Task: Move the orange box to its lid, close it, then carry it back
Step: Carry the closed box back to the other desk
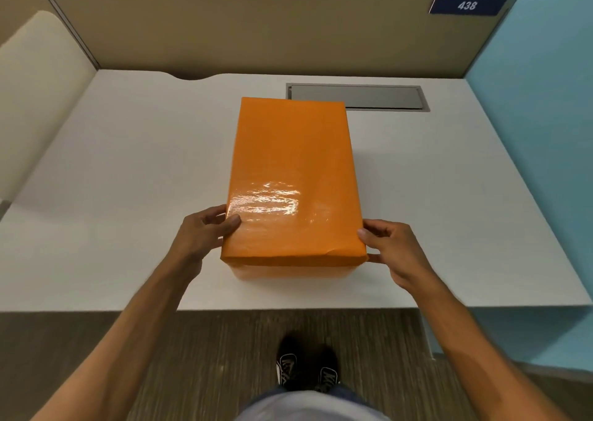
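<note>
The orange box (293, 180) stands on the white desk (128, 176) with its glossy orange lid on top, near the front edge. My left hand (205, 231) grips the lid's near left corner, thumb on top. At the near right corner, my right hand (390, 249) holds the lid's edge with thumb and fingers. The paler box body shows just below the lid at the front.
A grey cable hatch (356, 97) is set into the desk behind the box. Beige partition panels (256, 29) close the back and left; a blue wall (545, 99) stands on the right. My shoes (306, 369) are on the floor below the desk edge.
</note>
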Available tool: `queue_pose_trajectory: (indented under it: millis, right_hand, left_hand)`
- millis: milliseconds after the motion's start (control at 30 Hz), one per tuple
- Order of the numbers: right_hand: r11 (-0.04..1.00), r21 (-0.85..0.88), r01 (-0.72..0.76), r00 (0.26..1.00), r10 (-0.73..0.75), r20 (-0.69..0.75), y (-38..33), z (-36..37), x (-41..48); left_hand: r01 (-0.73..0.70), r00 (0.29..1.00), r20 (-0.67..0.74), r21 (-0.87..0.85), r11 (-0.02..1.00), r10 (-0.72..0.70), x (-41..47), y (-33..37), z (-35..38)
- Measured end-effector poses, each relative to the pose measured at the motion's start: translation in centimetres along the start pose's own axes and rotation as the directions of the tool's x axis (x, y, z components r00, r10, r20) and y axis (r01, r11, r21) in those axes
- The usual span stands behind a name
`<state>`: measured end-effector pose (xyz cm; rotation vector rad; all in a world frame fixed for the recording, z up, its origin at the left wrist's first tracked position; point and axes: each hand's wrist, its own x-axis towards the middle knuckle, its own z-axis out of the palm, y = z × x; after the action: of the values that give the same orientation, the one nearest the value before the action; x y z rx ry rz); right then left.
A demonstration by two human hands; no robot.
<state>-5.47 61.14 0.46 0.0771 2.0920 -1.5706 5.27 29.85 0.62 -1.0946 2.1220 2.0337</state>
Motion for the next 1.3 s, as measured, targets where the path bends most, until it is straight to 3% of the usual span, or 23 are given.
queue_pose_trajectory:
  millis: [267, 500, 700, 1300]
  right_hand:
    - [0.998, -0.06, -0.019, 0.998, 0.016, -0.065, 0.2, 0.5, 0.2]
    - [0.999, -0.026, -0.033, 0.998, 0.032, -0.06, 0.7, 0.4, 1.2]
    - [0.992, -0.109, 0.057, 0.996, -0.065, -0.066, -1.2, 0.9, 5.6]
    - [0.878, -0.388, 0.28, 0.946, -0.322, -0.045, -12.1, 1.1, 22.2]
  left_hand:
    - [-0.025, 1.0, -0.013, 0.036, 0.999, 0.026, 0.4, -1.1, -0.3]
    - [0.038, 0.999, 0.037, -0.065, 0.997, -0.036, 2.1, -0.3, -0.3]
    - [0.018, 1.0, 0.025, -0.056, 0.998, -0.016, 5.0, 2.5, 1.0]
    - [-0.053, 0.982, -0.183, -0.022, 0.998, 0.048, 18.0, 12.4, 3.5]
